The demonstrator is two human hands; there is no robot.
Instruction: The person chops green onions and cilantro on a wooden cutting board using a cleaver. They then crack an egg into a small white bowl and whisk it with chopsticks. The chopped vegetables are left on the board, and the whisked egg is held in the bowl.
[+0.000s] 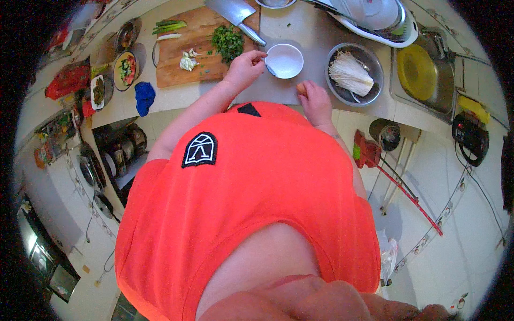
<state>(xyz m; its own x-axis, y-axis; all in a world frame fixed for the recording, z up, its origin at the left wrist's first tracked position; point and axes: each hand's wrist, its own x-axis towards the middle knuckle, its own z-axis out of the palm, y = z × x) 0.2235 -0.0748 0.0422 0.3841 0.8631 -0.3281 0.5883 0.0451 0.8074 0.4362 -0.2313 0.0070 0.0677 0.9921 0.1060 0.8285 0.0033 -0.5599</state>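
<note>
My left hand [247,69] pinches the left rim of a small white bowl [286,61], which stands on the counter and has nothing visible inside. Close to the counter's front edge, just right of the bowl, my right hand [316,100] is closed around a brown egg [300,87]; the fingers cover most of it. Behind my left hand, chopped green herbs [228,43] lie on a wooden cutting board [172,79]. Peeled garlic cloves [188,61] and cut scallions [170,27] are on it too. A cleaver [237,14] rests across the board's right edge, handle towards the bowl.
To the right stands a steel bowl [330,86] with enoki mushrooms [350,73], then a sink [445,96] holding a yellow basin [417,72]. A dish rack [411,38] is behind. On the left are a blue cloth [144,98], a vegetable bowl [127,71] and a small dish [97,93].
</note>
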